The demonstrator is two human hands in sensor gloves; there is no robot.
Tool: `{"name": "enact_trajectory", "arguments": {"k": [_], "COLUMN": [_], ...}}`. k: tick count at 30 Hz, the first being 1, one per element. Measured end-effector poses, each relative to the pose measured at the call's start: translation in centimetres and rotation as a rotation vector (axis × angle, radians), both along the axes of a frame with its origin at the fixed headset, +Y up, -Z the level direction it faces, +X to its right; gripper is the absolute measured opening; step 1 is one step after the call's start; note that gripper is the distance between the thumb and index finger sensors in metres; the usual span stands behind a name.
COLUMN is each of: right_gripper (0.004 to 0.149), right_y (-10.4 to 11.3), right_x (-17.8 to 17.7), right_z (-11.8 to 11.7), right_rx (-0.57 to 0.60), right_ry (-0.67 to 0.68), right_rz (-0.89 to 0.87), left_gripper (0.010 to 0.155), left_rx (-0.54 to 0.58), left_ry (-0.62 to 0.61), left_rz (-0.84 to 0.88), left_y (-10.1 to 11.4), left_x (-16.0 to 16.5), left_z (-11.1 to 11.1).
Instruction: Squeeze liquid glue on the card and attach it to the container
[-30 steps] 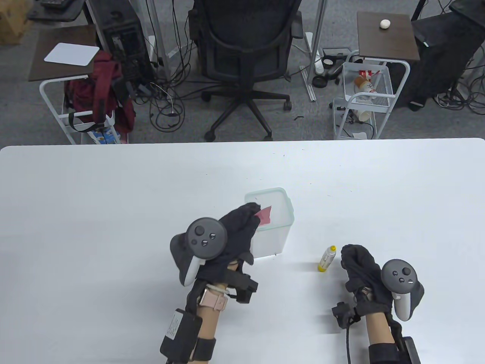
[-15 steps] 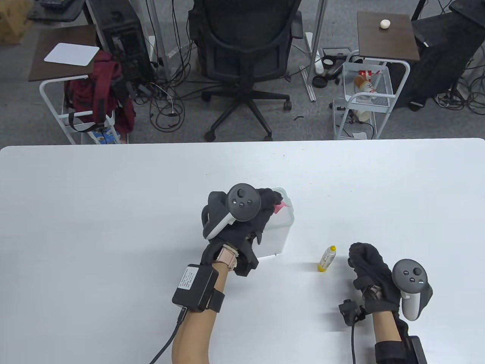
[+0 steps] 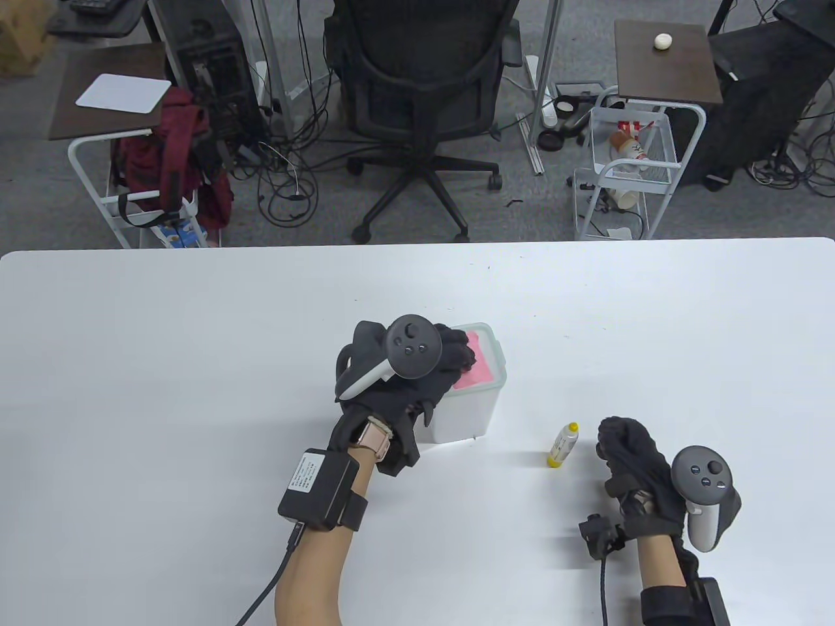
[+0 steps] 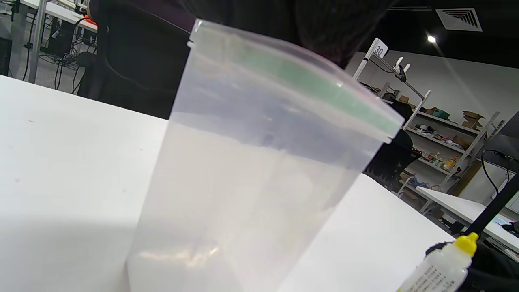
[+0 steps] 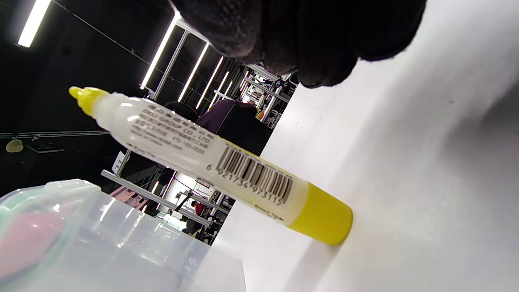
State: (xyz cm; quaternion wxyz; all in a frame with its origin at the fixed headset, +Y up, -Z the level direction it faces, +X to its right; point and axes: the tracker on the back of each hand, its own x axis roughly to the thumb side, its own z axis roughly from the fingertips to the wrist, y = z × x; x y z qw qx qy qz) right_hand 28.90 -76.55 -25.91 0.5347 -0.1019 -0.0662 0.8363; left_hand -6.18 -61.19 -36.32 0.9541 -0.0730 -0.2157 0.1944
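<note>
A clear plastic container [image 3: 466, 411] with a green-rimmed lid stands on the white table [image 3: 163, 358]. A pink card [image 3: 479, 368] lies flat on the lid. My left hand [image 3: 460, 355] rests on top and its fingers press the card's left part. The left wrist view shows the container's wall [image 4: 251, 182] close up, the hand dark above it. A small glue bottle [image 3: 562, 445] with a yellow cap and base stands to the right of the container. My right hand [image 3: 616, 443] rests on the table just right of the bottle [image 5: 211, 162], fingers [image 5: 300, 36] curled, holding nothing.
The table's far edge runs across the middle of the table view. Beyond it stand an office chair [image 3: 424, 98], a white wire cart [image 3: 626, 163] and a side table with a red bag [image 3: 169, 156]. Bare white tabletop lies left of the container.
My left hand moved forward over the container and laid the pink card flat on the lid. My right hand drew back slightly to the right. The bottle has not moved.
</note>
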Motion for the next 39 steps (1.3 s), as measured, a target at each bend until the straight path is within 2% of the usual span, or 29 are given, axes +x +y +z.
{"name": "enact_trajectory", "arguments": {"k": [6, 10, 14, 17, 19, 23, 25, 28, 31, 34, 39], "right_gripper": [0.035, 0.035, 0.036, 0.036, 0.036, 0.037, 0.038, 0.038, 0.038, 0.038, 0.039], "right_y": [-0.1, 0.0, 0.8, 2.1, 3.4, 7.3, 10.1, 13.5, 15.2, 15.8, 14.8], "right_x": [-0.4, -0.5, -0.4, -0.4, -0.7, -2.7, -4.8, -8.7, -12.1, -15.6, -18.5], "right_z": [0.0, 0.1, 0.3, 0.5, 0.7, 1.0, 0.9, -0.1, -2.0, -4.8, -8.6], "right_rx": [0.0, 0.012, 0.051, 0.11, 0.172, 0.344, 0.439, 0.484, 0.456, 0.366, 0.218], "right_ry": [-0.003, -0.01, -0.027, -0.04, -0.041, 0.005, 0.078, 0.245, 0.359, 0.438, 0.484], "right_rz": [0.002, 0.001, -0.003, 0.009, 0.016, 0.104, 0.199, 0.336, 0.474, 0.636, 0.882], "left_gripper": [0.041, 0.047, 0.045, 0.043, 0.044, 0.044, 0.043, 0.042, 0.042, 0.042, 0.042], "left_rx": [0.019, 0.054, 0.099, 0.092, 0.094, 0.11, 0.116, 0.122, 0.119, 0.125, 0.138], "left_ry": [-0.012, -0.007, 0.01, 0.001, -0.012, -0.023, -0.032, -0.033, -0.035, -0.031, -0.022], "left_rz": [0.02, 0.056, 0.068, 0.041, 0.013, 0.037, 0.054, 0.086, 0.105, 0.106, 0.092], "left_y": [-0.8, -0.9, -0.5, -0.7, -0.9, -1.0, -1.2, -1.5, -1.8, -1.9, -2.0], "left_x": [-0.1, -0.4, -1.3, -1.8, -1.9, -1.8, -1.8, -1.8, -1.9, -2.0, -1.9], "left_z": [0.0, 0.3, 0.6, 0.6, 0.6, 0.3, 0.2, 0.0, 0.0, 0.1, 0.2]}}
